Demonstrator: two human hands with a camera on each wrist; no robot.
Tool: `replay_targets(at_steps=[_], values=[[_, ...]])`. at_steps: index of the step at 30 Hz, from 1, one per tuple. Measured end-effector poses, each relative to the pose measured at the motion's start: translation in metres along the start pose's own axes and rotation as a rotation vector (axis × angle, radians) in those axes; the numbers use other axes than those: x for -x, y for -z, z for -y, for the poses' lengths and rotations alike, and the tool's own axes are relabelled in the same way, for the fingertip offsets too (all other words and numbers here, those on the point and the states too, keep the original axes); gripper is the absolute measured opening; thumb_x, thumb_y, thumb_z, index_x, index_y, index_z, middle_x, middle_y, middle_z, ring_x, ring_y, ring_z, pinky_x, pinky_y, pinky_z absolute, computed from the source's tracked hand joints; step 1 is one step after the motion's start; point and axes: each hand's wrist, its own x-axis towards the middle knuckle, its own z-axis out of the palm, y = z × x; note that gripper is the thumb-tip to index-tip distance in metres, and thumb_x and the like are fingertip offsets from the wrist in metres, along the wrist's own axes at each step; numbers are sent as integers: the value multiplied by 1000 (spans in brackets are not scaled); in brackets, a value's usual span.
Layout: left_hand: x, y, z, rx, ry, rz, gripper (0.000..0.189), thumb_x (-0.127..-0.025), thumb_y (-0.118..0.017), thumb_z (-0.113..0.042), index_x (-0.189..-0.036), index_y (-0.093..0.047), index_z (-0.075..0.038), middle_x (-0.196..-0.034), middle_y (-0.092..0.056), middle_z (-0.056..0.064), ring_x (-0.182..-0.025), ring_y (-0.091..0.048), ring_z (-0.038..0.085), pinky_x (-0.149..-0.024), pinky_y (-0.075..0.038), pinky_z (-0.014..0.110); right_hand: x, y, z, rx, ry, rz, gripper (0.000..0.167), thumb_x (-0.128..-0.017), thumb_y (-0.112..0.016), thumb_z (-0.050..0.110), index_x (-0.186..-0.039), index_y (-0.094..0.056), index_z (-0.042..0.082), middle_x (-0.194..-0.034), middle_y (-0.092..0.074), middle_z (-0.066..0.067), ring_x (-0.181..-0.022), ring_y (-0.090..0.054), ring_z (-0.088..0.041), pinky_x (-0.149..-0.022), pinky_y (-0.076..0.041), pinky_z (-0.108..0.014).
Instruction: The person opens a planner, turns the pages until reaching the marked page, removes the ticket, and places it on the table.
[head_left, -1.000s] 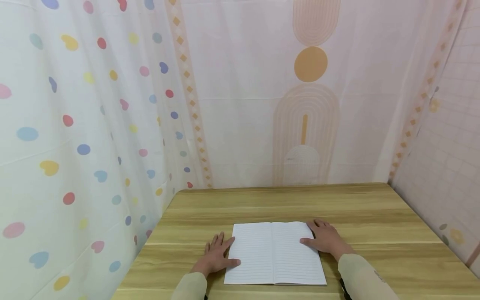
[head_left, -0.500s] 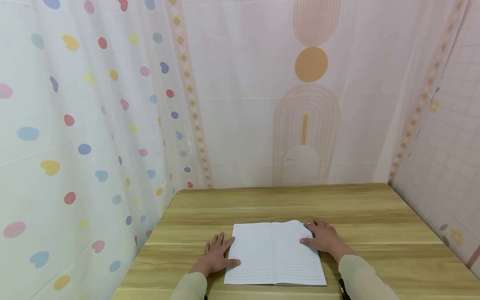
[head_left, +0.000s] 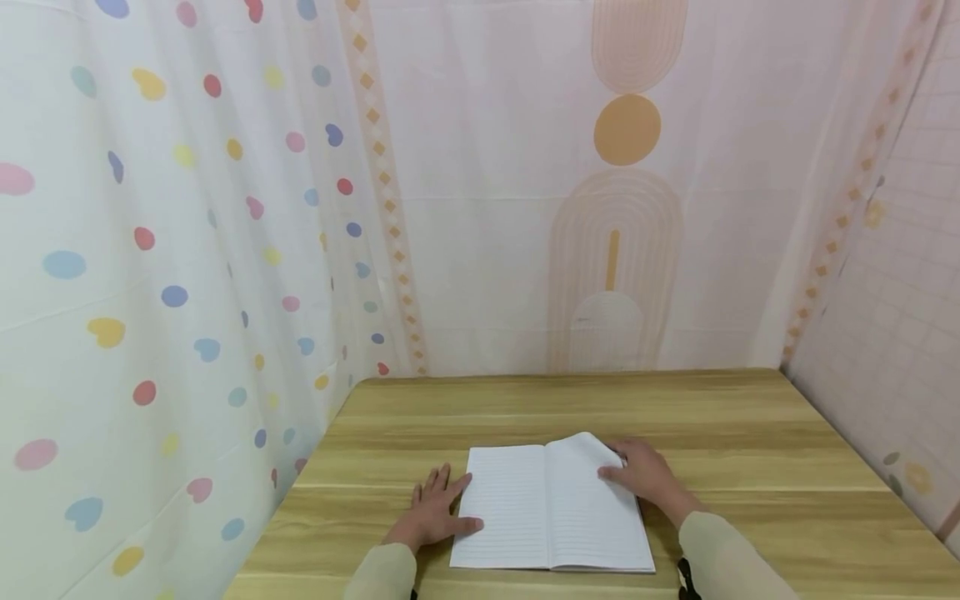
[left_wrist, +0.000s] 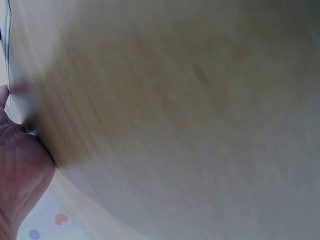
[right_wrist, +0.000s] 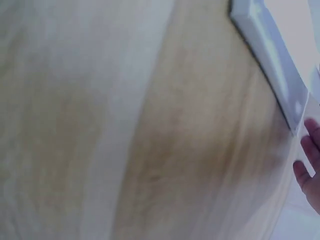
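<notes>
An open lined notebook (head_left: 502, 508) lies on the wooden table, with blank ruled pages on both sides. My left hand (head_left: 433, 518) rests spread at its left edge, the thumb lying on the left page. At the far right corner my right hand (head_left: 649, 475) pinches a page (head_left: 583, 467) between thumb and fingers, and that page's far corner bows up off the ones beneath. In the right wrist view the lifted page stands apart from the notebook's stack (right_wrist: 272, 60), near the right fingers. The left wrist view catches only the palm side of the left hand (left_wrist: 22, 170).
The wooden table (head_left: 570, 400) extends around the notebook on all sides. A dotted curtain (head_left: 187, 275) hangs along the left, a patterned cloth (head_left: 480, 250) at the back, and a pale grid cloth (head_left: 900, 333) on the right.
The right page's far corner has risen and curled to the left as my right fingers drew it up. My left hand has stayed in place.
</notes>
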Motion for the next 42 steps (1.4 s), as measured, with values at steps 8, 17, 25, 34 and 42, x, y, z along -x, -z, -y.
replay_targets(at_steps=[8,17,25,34,42], values=[[1,2,-2,-3,-2,-5,86,-87,-71,-53,-153,-38,-10,-159,-11,32,-146,-5,51,-112,-2,69,-1,3,10,-240,-88,12,49,-89,-75,17,-128,-60,-10,-117,-66,-23,-91,-64,-23,-76,-56,-40],[0,2,-5,-13,-6,-7,86,-86,-71,-53,-153,-38,-9,-159,-11,32,-146,-6,51,-112,-2,68,-2,13,16,-278,-116,21,60,-94,-68,19,-140,-45,-13,-137,-51,-33,-121,-53,-43,-101,-43,-55],[0,2,-3,-7,-6,0,87,-86,-71,-54,-153,-38,-9,-159,-11,32,-146,-5,51,-112,-2,68,-8,18,29,-392,-151,12,62,-96,-65,16,-146,-38,-10,-122,-61,-30,-99,-64,-29,-80,-55,-42],[-1,1,-1,14,-1,-12,89,-86,-72,-53,-153,-36,-7,-159,-11,32,-146,-5,51,-112,-1,68,-10,12,61,-795,-125,60,51,-105,-47,17,-148,-36,-9,-110,-66,-18,-83,-65,-15,-74,-54,-30],[-1,0,1,92,13,-41,69,-96,-62,-42,-151,-41,-6,-160,-12,30,-147,-3,50,-113,2,66,-3,-18,79,-491,161,186,44,-105,-48,17,-140,-47,-9,-123,-63,-27,-109,-64,-38,-91,-51,-49]])
